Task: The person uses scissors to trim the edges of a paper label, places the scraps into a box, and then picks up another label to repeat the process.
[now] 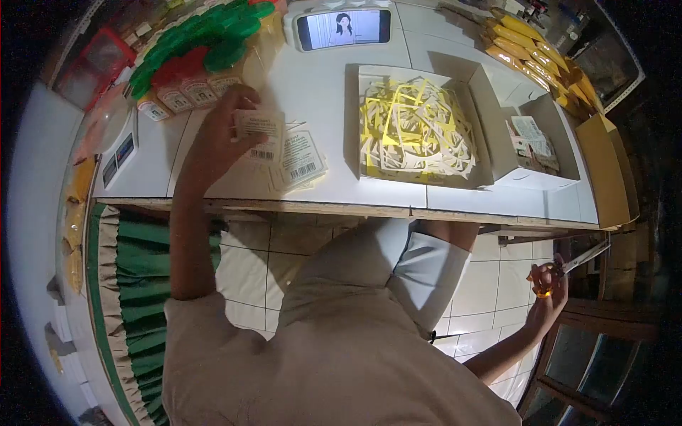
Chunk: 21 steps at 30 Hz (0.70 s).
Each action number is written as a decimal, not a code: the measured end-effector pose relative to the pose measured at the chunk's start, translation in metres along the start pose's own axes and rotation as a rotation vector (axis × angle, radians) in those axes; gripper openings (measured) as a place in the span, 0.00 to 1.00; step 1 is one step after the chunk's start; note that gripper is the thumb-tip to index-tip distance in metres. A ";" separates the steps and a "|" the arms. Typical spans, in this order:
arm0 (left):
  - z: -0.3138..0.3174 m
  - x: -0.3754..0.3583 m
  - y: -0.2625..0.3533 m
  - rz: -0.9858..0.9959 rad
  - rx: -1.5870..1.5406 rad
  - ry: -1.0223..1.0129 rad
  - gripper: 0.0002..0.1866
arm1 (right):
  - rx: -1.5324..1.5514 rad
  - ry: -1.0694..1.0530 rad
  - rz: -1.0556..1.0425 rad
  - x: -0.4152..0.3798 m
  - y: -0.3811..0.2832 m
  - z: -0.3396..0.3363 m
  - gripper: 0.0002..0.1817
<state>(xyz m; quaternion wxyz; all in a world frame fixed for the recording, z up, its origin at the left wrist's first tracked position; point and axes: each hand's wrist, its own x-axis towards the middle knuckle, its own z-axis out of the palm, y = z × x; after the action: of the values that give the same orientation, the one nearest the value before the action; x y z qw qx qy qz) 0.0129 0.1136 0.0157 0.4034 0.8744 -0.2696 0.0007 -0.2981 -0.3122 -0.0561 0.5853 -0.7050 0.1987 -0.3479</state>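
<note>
My left hand (222,142) is closed on a printed paper label (258,126), pinched between thumb and fingers above the table. Just beside it, a loose stack of similar labels (301,160) with barcodes lies on the white tabletop. Off to the right, below the table's edge, my right hand (553,292) is wrapped round the orange handles of a pair of scissors (586,257). The blades point up and to the right, away from my body. In the middle of the table, an open white box (483,172) holds a heap of yellow and white paper offcuts (415,128).
Bottles with green caps (206,42) and red caps (183,69) crowd the back left. A phone (344,30) showing a cartoon leans behind. A smaller box (550,179) holds cut labels, yellow packets (526,46) lie behind, and a scale (119,157) sits at left.
</note>
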 end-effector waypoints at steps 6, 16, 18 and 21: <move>0.017 -0.027 0.046 0.019 -0.561 0.523 0.22 | -0.040 -0.026 -0.013 -0.015 -0.024 0.078 0.29; 0.065 -0.017 0.063 0.136 -0.605 0.429 0.17 | 0.202 -0.245 -0.061 -0.028 -0.053 0.145 0.26; 0.068 -0.019 0.062 0.225 -0.359 0.479 0.19 | 0.129 -0.320 -0.172 -0.013 -0.064 0.163 0.26; 0.067 -0.017 0.056 0.187 -0.360 0.674 0.21 | 0.321 -0.520 -0.122 0.008 -0.064 0.197 0.25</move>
<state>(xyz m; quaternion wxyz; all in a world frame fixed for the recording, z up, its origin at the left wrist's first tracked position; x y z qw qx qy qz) -0.0427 0.0447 0.0060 0.6144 0.7121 -0.1961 0.2774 -0.1582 -0.1667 -0.0066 0.6985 -0.6794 -0.0579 -0.2172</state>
